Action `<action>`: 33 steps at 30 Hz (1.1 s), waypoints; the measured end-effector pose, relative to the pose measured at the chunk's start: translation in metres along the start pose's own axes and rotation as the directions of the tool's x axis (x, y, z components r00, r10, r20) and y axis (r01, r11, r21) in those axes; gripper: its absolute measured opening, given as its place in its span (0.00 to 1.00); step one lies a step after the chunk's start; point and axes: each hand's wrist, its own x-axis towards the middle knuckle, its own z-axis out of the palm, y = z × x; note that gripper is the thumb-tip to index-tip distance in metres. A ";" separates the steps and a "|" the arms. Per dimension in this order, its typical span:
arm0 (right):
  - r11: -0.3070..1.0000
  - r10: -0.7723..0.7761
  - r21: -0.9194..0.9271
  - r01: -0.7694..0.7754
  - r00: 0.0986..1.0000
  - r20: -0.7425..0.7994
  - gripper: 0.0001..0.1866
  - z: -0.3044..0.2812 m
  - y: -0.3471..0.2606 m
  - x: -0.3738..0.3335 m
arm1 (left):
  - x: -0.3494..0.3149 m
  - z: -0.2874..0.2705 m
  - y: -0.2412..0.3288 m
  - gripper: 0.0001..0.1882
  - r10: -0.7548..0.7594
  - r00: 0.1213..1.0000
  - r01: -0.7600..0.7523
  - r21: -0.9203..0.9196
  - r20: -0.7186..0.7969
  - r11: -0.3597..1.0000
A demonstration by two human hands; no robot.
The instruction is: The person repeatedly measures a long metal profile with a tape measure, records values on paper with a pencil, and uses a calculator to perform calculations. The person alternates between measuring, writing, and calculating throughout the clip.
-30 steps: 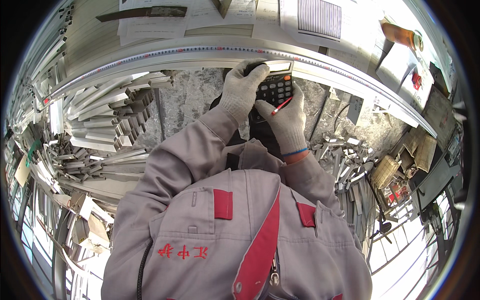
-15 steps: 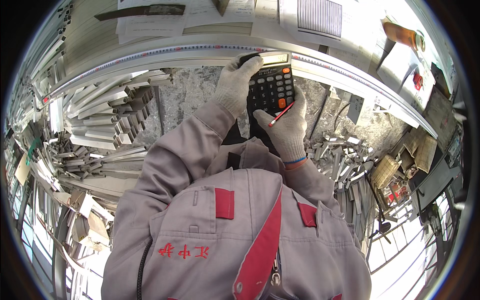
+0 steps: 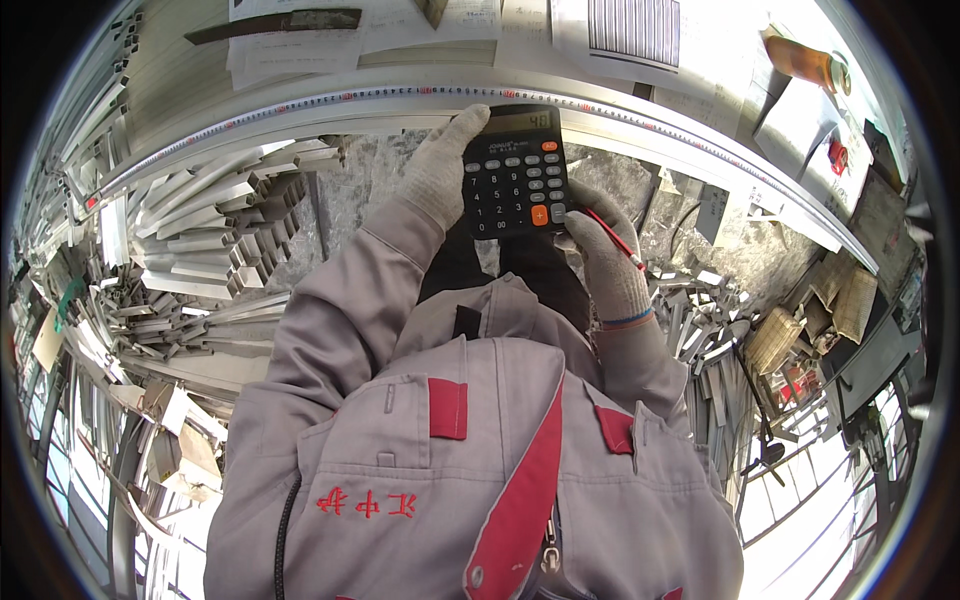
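A black calculator [image 3: 507, 190] with grey and orange keys lies face up between my hands. My gloved left hand [image 3: 440, 165] grips it along its left side, the thumb near the display's corner and the other fingers hidden behind. By the lower right corner is my gloved right hand [image 3: 612, 255], thumb close to the keys and fingers partly out of sight past the edge. A thin red pencil [image 3: 615, 238] slants across this hand, tucked between thumb and fingers. Whether the right fingers also touch the calculator I cannot tell.
A tape measure [image 3: 385, 91] stretches along the bench edge in front of me. Papers [image 3: 300, 50], a dark metal strip [image 3: 270, 25] and an orange-brown bottle [image 3: 805, 63] lie on the bench. Metal profiles [image 3: 215, 215] are stacked at left; offcuts [image 3: 690, 300] heap at right.
The calculator has shifted slightly left and its face shows more fully. My right hand has moved down and right from its keys, and the pencil now slants the other way.
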 end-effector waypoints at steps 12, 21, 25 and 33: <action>0.991 0.106 -0.067 -0.113 0.990 -0.096 0.21 0.001 0.006 -0.002 | -0.004 -0.001 -0.007 0.17 0.035 0.999 -0.033 0.059 -0.031 0.998; 0.991 0.115 -0.062 -0.116 0.993 -0.020 0.21 -0.008 0.001 -0.003 | -0.011 0.009 -0.003 0.15 0.054 0.986 -0.021 0.206 -0.155 0.978; 0.996 -0.017 -0.086 0.011 0.998 -0.067 0.23 -0.016 -0.001 0.004 | -0.010 0.009 0.000 0.16 0.003 0.993 0.021 0.206 -0.116 0.978; 0.756 -0.363 -0.570 0.322 0.931 0.043 0.23 -0.052 -0.049 0.036 | -0.001 0.001 -0.007 0.16 -0.055 0.998 0.060 0.140 -0.039 0.988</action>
